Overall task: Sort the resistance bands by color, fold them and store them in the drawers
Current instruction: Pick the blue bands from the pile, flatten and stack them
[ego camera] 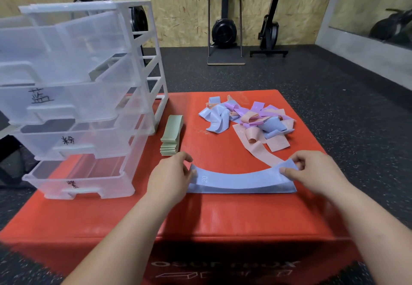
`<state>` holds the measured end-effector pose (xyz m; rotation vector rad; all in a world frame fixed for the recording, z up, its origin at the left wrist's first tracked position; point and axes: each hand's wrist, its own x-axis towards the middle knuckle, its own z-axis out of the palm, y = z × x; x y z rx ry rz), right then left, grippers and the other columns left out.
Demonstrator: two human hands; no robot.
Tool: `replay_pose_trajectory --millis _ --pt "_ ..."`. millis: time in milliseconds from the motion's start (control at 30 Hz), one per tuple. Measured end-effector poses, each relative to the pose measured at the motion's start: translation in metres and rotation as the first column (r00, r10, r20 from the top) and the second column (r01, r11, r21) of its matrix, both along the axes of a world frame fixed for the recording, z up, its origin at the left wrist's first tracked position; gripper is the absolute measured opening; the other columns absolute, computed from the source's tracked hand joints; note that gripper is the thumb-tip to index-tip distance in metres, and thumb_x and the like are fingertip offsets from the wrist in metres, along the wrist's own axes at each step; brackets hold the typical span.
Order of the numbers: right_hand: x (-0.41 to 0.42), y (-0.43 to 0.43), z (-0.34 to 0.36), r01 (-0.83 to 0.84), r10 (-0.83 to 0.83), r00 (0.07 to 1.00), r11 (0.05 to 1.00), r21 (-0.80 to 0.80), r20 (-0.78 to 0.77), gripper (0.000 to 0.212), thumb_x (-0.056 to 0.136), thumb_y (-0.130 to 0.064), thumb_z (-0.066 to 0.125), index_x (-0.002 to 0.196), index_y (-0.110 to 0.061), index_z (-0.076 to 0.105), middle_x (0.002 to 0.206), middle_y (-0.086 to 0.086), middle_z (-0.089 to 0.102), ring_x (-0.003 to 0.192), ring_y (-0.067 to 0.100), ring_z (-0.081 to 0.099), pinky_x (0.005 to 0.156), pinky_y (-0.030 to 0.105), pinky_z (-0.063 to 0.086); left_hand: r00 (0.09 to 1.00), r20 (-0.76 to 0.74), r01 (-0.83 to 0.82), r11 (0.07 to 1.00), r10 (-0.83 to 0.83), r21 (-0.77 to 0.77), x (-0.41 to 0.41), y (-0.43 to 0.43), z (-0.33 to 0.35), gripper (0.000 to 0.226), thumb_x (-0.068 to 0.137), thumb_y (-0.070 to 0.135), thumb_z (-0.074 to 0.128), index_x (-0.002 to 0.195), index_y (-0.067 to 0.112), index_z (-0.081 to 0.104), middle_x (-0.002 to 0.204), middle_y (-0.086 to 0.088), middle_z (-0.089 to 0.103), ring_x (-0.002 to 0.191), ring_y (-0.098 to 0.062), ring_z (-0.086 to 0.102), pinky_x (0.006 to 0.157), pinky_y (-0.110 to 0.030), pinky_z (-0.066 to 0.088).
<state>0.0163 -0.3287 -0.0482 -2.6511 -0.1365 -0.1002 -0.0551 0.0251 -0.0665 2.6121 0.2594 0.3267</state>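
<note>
Blue band (242, 181) is stretched flat between both grips, left hand (171, 175) and right hand (312, 173) each pinching an end. Just beyond the right pinch lies a pink band (256, 150). Risk, I'd guess: stretchy stuff slips free mid-fold and springs crooked.

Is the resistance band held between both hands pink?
No, the flat resistance band pinched by the left hand and right hand is light blue.

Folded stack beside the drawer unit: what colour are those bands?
The folded stack is pale green; head view shows it.
</note>
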Motion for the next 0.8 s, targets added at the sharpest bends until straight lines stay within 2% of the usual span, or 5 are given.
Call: replay_pose_trajectory --millis 233,367,500,633,800 --pt "0.004 0.002 -0.019 0.02 -0.016 0.999 0.993 -0.12 0.033 0.029 0.076 -0.048 0.085 0.071 -0.03 0.064 0.063 -0.01 0.062 0.065 0.012 0.06 0.056 0.034 0.044 1.0 0.004 0.012 0.981 -0.013 0.191 0.002 -0.002 -0.012 0.013 0.094 0.033 0.064 0.106 0.031 0.065 0.093 0.006 0.072 0.096 -0.024 0.064 0.078 -0.039 0.052" --pt "0.004 0.002 -0.029 -0.025 0.011 0.998 0.979 -0.204 -0.069 0.032 0.074 -0.053 0.085 0.096 -0.037 0.067 0.078 -0.015 0.064 0.08 0.012 0.062 0.068 0.033 0.05 0.999 -0.038 0.05 0.925 -0.038 0.376 0.005 0.003 -0.027 0.022 0.09 0.037 0.068 0.11 0.028 0.067 0.104 0.003 0.061 0.103 -0.026 0.058 0.078 -0.039 0.049" --pt "0.01 -0.009 -0.021 -0.041 0.038 0.999 0.977 -0.211 -0.016 0.042 0.071 -0.052 0.088 0.105 -0.041 0.067 0.091 -0.016 0.06 0.085 0.011 0.06 0.079 0.038 0.054 0.993 -0.001 0.115 0.943 -0.121 0.311 0.01 0.014 -0.025 0.033 0.088 0.04 0.075 0.118 0.03 0.065 0.116 0.005 0.058 0.111 -0.024 0.056 0.085 -0.04 0.051" --pt "0.01 -0.02 -0.014 -0.25 0.237 0.964 0.961 -0.115 -0.118 0.053 0.066 -0.041 0.093 0.112 -0.048 0.068 0.111 -0.028 0.064 0.097 0.0 0.061 0.089 0.029 0.051 0.913 -0.13 0.4 0.911 -0.387 0.099 0.007 0.025 -0.017 0.057 0.084 0.05 0.082 0.135 0.037 0.06 0.133 0.016 0.059 0.124 -0.01 0.052 0.104 -0.034 0.048" --pt "0.009 -0.017 -0.02 -0.369 0.326 0.924 0.898 -0.238 -0.201 0.06 0.071 -0.04 0.09 0.123 -0.052 0.063 0.118 -0.022 0.062 0.11 0.004 0.053 0.093 0.023 0.042 0.884 -0.199 0.454 0.878 -0.423 0.152 0.006 0.03 -0.02 0.061 0.082 0.043 0.084 0.137 0.04 0.058 0.127 0.019 0.061 0.119 -0.009 0.053 0.103 -0.035 0.048"
